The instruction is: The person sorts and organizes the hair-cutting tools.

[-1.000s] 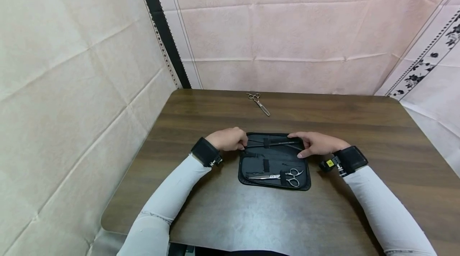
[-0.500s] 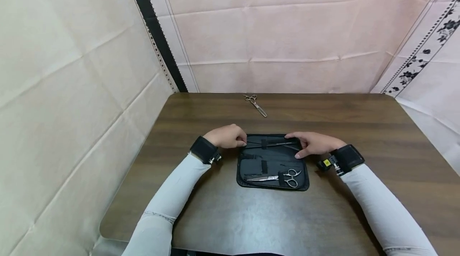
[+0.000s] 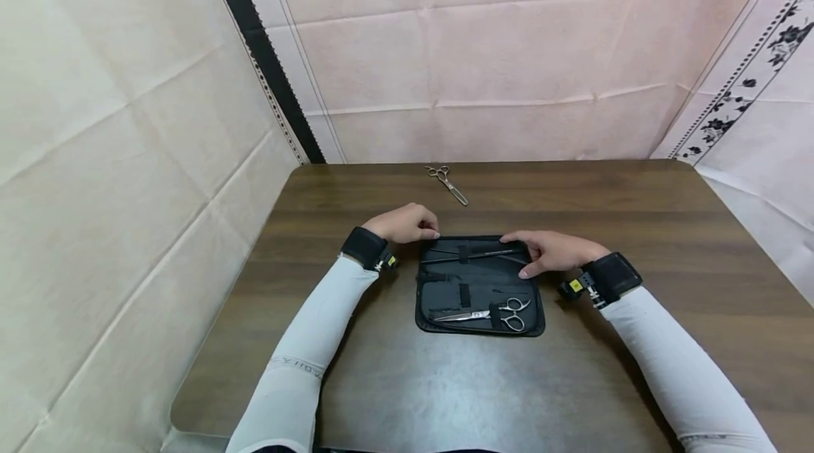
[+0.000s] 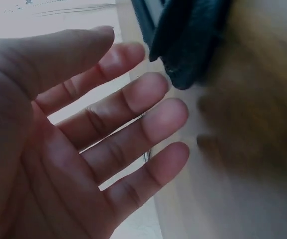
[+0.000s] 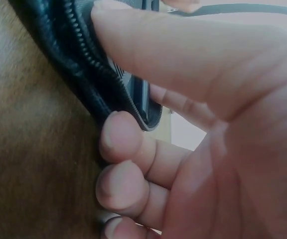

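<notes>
A black zippered scissors case (image 3: 486,283) lies spread on the wooden table. A pair of scissors (image 3: 473,315) sits under a strap in its near half, and a thin dark rod-like tool (image 3: 486,256) is strapped across the far half. By the far left corner is my left hand (image 3: 405,222); its loosely bent fingers (image 4: 166,119) are beside the case edge (image 4: 183,55), with nothing between them and the thumb. My right hand (image 3: 555,251) grips the far right corner, thumb (image 5: 148,37) over the inside and fingertips against the outer side by the zipper (image 5: 83,45).
Thinning scissors (image 3: 448,184) lie near the back edge of the wooden table (image 3: 604,191). Pale cloth (image 3: 509,50) hangs behind the table and along its left side.
My left hand has slid away from me along the case's left edge to its far corner. The right hand keeps its hold, and the camera view has shifted slightly.
</notes>
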Demonstrator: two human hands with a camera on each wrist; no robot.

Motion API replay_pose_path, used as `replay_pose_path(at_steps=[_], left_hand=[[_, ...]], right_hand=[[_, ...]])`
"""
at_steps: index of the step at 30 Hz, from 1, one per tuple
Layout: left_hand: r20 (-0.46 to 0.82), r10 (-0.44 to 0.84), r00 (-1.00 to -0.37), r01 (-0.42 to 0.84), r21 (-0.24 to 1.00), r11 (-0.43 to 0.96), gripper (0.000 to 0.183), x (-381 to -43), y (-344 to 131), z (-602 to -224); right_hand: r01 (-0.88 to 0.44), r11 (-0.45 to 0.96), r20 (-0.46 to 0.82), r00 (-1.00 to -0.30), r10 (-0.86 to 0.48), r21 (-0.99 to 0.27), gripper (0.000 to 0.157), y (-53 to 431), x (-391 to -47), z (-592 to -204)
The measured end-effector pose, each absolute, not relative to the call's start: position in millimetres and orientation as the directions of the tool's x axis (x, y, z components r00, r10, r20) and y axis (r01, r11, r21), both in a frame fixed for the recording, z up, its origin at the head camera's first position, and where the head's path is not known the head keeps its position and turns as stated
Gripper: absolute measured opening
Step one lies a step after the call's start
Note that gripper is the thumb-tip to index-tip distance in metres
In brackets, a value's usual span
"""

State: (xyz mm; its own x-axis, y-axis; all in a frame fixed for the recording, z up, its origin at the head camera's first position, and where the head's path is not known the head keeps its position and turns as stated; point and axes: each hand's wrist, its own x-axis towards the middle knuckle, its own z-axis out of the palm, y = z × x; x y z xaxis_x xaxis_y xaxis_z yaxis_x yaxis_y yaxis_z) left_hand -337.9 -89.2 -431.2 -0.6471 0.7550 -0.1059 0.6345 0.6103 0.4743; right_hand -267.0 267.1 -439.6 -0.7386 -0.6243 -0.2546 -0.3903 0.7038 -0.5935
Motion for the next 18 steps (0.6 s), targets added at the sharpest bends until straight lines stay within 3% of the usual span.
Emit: replay_pose_path(at_steps=[6, 14, 18], left_hand=[[-0.104, 0.718, -0.688, 0.597, 0.483, 0.641, 0.017, -354, -79, -433], [-0.100, 0.536, -0.838, 0.446, 0.438, 0.780, 0.025, -389, -62, -440], [-0.147, 0.437, -0.888, 0.341, 0.427, 0.838, 0.041, -411, -46, -435]], right_hand=[[-0.390, 0.701, -0.257, -0.735, -0.628, -0.597, 0.076, 265, -268, -438], [-0.395, 0.700, -0.254, -0.734, -0.630, -0.595, 0.075, 265, -266, -439], [-0.388, 0.702, -0.249, -0.743, -0.622, -0.597, 0.075, 269, -266, -438]])
